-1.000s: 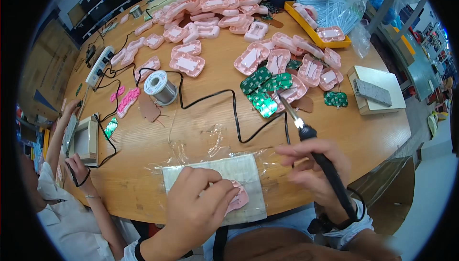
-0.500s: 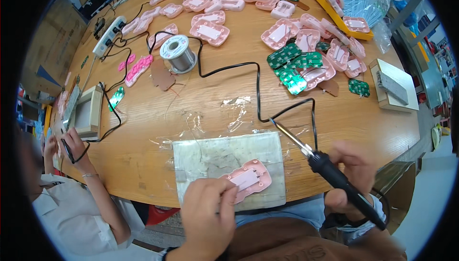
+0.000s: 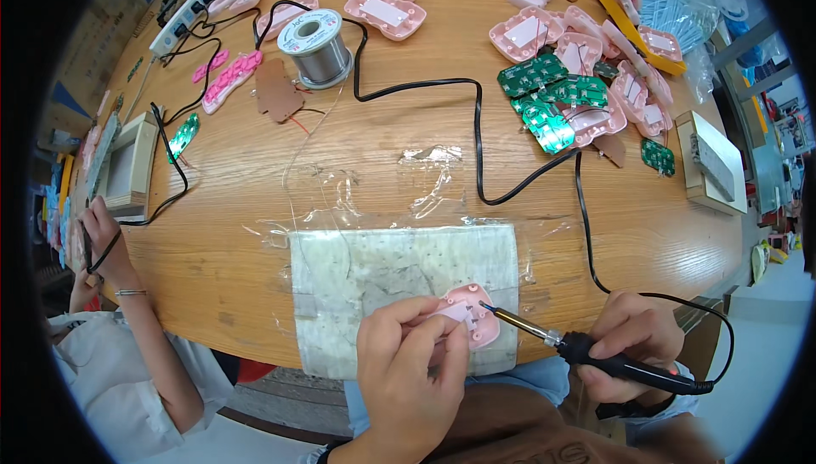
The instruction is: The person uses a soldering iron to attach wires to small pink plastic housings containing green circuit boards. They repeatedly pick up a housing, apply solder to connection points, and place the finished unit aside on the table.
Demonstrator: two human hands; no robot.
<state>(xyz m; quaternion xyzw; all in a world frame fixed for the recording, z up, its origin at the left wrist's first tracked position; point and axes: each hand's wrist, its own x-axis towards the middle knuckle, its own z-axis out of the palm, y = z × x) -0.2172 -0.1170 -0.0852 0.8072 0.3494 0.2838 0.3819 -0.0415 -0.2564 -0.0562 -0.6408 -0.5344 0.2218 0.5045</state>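
Observation:
My left hand (image 3: pixel 412 370) is closed on a pink plastic shell half (image 3: pixel 486 330), its fingers over the shell's left part; whether they also pinch a thin wire I cannot tell. Between my right thumb and fingers is the black handle of a soldering iron (image 3: pixel 586 352), gripped by my right hand (image 3: pixel 636 345). The iron's tip points left and appears at the shell's upper inside, near small metal contacts; actual touch is hard to tell. Beneath the shell lies a worn whitish pad (image 3: pixel 336 332). Solder wire trails onto the pad from a spool (image 3: pixel 316 56).
Green circuit boards (image 3: pixel 544 94) lie on pink shells at the right. More pink shells (image 3: pixel 387 12) cover the far side. A black cord (image 3: pixel 478 141) crosses the table to the iron. At the left, another person's hand (image 3: pixel 109 239) holds a black-corded tool beside a wooden frame (image 3: pixel 127 162).
My right hand has turned the soldering iron and brought its tip down to the shell. My left fingers have moved right over the shell. The view has shifted, so the far shells sit higher.

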